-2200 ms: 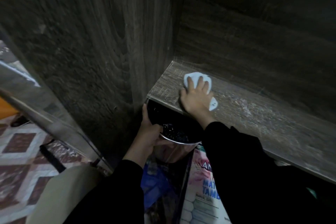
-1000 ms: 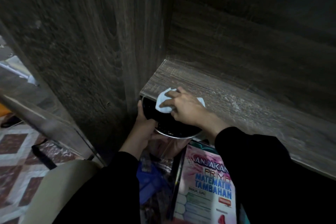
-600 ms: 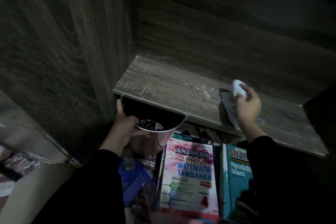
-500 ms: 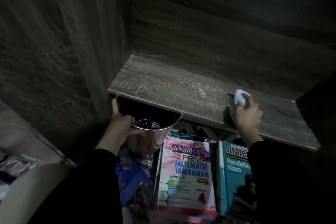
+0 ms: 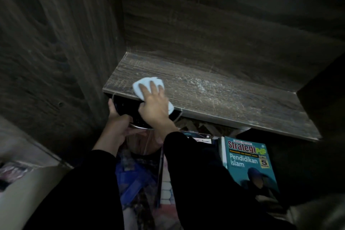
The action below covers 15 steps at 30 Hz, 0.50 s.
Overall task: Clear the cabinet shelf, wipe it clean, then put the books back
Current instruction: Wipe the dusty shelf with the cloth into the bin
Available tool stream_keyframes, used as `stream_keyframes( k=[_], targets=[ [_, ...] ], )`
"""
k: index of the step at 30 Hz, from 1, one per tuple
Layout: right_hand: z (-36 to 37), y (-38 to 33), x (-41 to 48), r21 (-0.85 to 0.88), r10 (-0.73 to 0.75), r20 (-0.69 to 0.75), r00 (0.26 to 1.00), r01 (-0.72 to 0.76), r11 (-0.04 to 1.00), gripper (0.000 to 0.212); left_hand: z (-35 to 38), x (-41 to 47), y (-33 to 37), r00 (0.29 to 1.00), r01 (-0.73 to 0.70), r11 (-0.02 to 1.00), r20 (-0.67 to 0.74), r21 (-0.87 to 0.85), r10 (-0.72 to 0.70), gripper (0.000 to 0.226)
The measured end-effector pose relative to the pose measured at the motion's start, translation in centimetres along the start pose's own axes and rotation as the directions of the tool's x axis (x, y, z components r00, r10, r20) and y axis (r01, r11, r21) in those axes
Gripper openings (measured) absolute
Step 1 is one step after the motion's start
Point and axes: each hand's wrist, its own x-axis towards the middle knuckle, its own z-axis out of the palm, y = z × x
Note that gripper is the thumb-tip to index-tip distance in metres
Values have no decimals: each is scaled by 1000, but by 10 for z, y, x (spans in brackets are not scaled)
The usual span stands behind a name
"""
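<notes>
Right grip: right hand [image 5: 155, 107] lies palm down on a white cloth [image 5: 143, 86], fingers spread flat over it, pressing it to the shelf rather than pinching it.
Left grip: left hand [image 5: 116, 124] is curled round the rim of a metal bin [image 5: 139, 137], thumb on the near edge, holding it just under the shelf's front lip.
Shelf: wooden shelf [image 5: 224, 97] is bare of books; its long axis runs from the left cabinet wall [image 5: 56, 52] out to the right, and pale dust streaks show on the wood right of the cloth.
Cloth position: at the shelf's left end, on the front edge, with one corner hanging past the lip beside the wrist.
Cloth direction: its long axis runs diagonally, from the far left down toward the near right of the shelf; the fingers point toward the shelf's back.
Bin: directly below the shelf's left front corner, mouth up, its dark inside partly hidden by the right hand.
Books: a teal book [image 5: 248, 164] lies flat below the shelf's right half, cover up, spine to the left, long axis pointing away from the shelf; a second book [image 5: 197, 137] shows only a corner beside it, the rest under the right sleeve [image 5: 201, 183].
</notes>
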Motion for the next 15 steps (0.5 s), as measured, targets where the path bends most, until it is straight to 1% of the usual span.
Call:
stream_keyframes(
  k=[2,3,4,5,6,7,8,9,11,13,15],
  targets=[
    [2,-9,4,66,-95,45,994,92,994,67,1,-1,1,1000,13,1000,-3,-17,-13,95],
    [-1,-11,5,111,-132,42,990,127,986,63,2,-3,2,1000,16,1000,-4,-19,-16,96],
    [-5,-10,6,189,-152,33,988,143,972,58,3,-5,3,1000,17,1000,-5,-16,-17,94],
    [-10,-8,8,306,-145,26,989,130,943,53,3,-7,4,1000,18,1000,-10,-11,-18,93],
    [-17,-5,7,446,-112,16,994,93,890,50,4,-8,5,1000,17,1000,-19,-7,-17,91],
    [-26,2,7,564,-60,-3,998,51,824,49,6,-8,5,999,16,1000,-28,-5,-17,90],
    [-36,10,7,644,7,-36,999,18,765,48,7,-9,6,999,18,1000,-34,-8,-18,91],
    [-47,22,8,694,88,-71,994,-14,720,46,8,-9,6,999,18,1000,-38,-13,-19,92],
    [-73,57,7,747,257,-142,956,-67,662,45,8,-9,6,1000,13,1000,-28,-22,-13,93],
    [-98,104,3,748,394,-239,888,-90,657,42,8,-7,5,1000,5,1000,-20,-29,-6,93],
    [-121,156,-5,699,500,-340,796,-141,701,39,8,-3,3,1000,-4,999,-21,-35,3,92]
  ],
)
